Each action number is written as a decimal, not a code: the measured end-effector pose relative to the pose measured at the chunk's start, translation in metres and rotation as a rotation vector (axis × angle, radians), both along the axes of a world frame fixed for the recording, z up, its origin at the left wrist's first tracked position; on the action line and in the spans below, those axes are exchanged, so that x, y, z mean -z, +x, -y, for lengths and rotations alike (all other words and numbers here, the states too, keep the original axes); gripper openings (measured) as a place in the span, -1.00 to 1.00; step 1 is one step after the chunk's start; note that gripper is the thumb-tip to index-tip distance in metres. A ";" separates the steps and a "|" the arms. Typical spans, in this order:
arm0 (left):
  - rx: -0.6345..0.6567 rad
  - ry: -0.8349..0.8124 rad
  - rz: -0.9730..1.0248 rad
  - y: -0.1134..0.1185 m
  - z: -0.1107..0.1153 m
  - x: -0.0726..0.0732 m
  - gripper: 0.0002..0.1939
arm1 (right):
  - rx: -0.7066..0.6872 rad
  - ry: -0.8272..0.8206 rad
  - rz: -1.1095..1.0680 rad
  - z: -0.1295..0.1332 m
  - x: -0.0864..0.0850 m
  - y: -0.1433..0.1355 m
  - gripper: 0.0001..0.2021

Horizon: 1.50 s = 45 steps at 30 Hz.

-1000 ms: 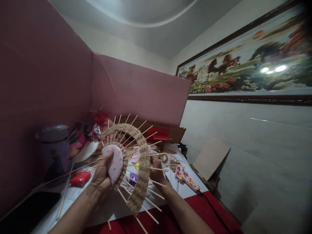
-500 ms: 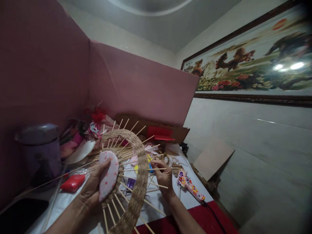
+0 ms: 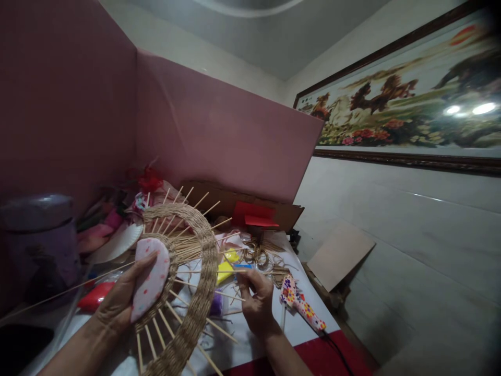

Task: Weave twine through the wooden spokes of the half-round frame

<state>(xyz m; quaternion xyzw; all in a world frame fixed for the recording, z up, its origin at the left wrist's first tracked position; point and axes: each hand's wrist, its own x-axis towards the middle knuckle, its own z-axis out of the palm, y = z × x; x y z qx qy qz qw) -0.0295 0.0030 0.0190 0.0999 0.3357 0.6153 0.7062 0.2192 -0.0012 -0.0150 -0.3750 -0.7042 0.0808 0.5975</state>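
My left hand (image 3: 117,292) grips a half-round woven piece at its centre. The thumb lies over a white half-disc with red dots (image 3: 151,277), and the other fingers are mostly hidden behind it. Thin wooden sticks (image 3: 168,322) fan out from the centre through a wide curved band of twisted brown cord (image 3: 205,261). To the right of that band, my right hand (image 3: 256,303) has its fingers closed at the end of one wooden stick (image 3: 230,271). Exactly how the fingertips meet the stick is hard to make out.
A flower-patterned glue gun (image 3: 301,303) with a black cable lies right of my right hand. Behind the weaving are yellow packets (image 3: 224,272), coiled cord (image 3: 256,256) and cardboard (image 3: 211,197). A red packet (image 3: 96,296) and lilac canister (image 3: 41,250) stand left, beside pink panels (image 3: 223,130).
The woven piece and my left hand have shifted left in view, partly with the camera's turn. My right hand stays by the stick ends, slightly lower, its fingers more curled.
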 end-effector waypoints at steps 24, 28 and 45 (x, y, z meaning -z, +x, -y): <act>0.043 0.244 -0.237 -0.010 0.009 -0.018 -0.87 | 0.109 0.531 0.318 0.046 -0.037 -0.004 -0.74; 0.035 0.220 -0.269 -0.010 0.010 -0.023 -0.90 | 0.074 0.516 0.413 0.045 -0.035 -0.006 -0.75; -0.012 0.149 -0.164 -0.007 0.016 -0.039 -0.93 | -0.185 0.136 -0.064 0.041 -0.038 -0.009 -0.66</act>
